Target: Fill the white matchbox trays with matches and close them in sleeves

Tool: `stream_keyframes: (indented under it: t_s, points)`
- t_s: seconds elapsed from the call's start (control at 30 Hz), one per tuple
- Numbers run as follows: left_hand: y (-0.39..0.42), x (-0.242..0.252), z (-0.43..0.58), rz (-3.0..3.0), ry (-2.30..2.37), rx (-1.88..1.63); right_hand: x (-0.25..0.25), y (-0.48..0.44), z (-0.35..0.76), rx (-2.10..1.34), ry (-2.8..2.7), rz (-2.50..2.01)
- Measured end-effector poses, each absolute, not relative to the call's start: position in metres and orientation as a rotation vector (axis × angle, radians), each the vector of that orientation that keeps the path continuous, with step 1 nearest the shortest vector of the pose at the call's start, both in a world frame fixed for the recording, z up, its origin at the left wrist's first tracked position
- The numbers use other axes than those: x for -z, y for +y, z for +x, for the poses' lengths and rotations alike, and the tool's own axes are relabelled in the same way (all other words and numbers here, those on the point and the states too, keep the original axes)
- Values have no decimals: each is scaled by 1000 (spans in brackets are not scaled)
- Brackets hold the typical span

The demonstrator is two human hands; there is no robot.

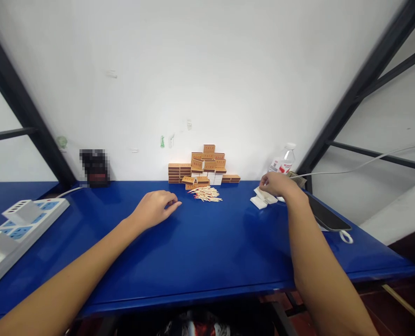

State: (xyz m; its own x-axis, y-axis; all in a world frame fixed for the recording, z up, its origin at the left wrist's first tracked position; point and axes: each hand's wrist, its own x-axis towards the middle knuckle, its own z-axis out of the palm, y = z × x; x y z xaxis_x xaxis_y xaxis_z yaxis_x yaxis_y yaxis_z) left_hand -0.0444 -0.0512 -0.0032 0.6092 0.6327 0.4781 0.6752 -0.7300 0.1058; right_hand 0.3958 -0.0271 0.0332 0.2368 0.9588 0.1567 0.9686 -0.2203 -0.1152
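Observation:
My left hand (156,208) rests on the blue table (200,252), fingers loosely curled, the thumb apart and nothing between them. At the right, my right hand (274,183) reaches down to a small pile of white matchbox trays (259,202). Its fingertips pinch one of these trays at the top of the pile. Between the hands lies a heap of loose matches (207,193) with pale sticks and red heads. Right behind it, orange-brown matchboxes (209,164) are stacked against the wall, with a few white trays standing among them.
A clear plastic bottle (286,157) stands behind my right hand. Right of my forearm lies a dark phone (328,213) with a white cable (354,169) nearby. A white power strip (35,228) with plugged-in adapters occupies the left side. A dark blurred box (94,168) stands by the wall.

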Motion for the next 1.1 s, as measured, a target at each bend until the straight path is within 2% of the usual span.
stream_keyframes:
  t_s: [0.1, 0.3, 0.43, 0.53, 0.73, 0.93, 1.1]
  points:
    - [-52, 6, -42, -2769, -1112, 743, -40, -31, 379, 5, -1888, -2157]
    - [-54, 11, -38, -2784, -1136, 702, -28, -42, 300, -534, -2180, -1673]
    - [-58, 12, -36, -2844, -1132, 728, -7, -53, 246, -643, -2435, -1265]
    - [-61, 12, -35, -2954, -1105, 701, 0, -55, 230, -661, -2414, -1046]
    - [-69, 13, -27, -3084, -1047, 722, 5, -29, 267, -228, -2320, -1412]
    - [-69, 19, -21, -3147, -951, 762, 19, -12, 288, -468, -2352, -1465]
    - [-69, 19, -22, -3169, -945, 814, 22, -13, 284, -484, -2365, -1522]
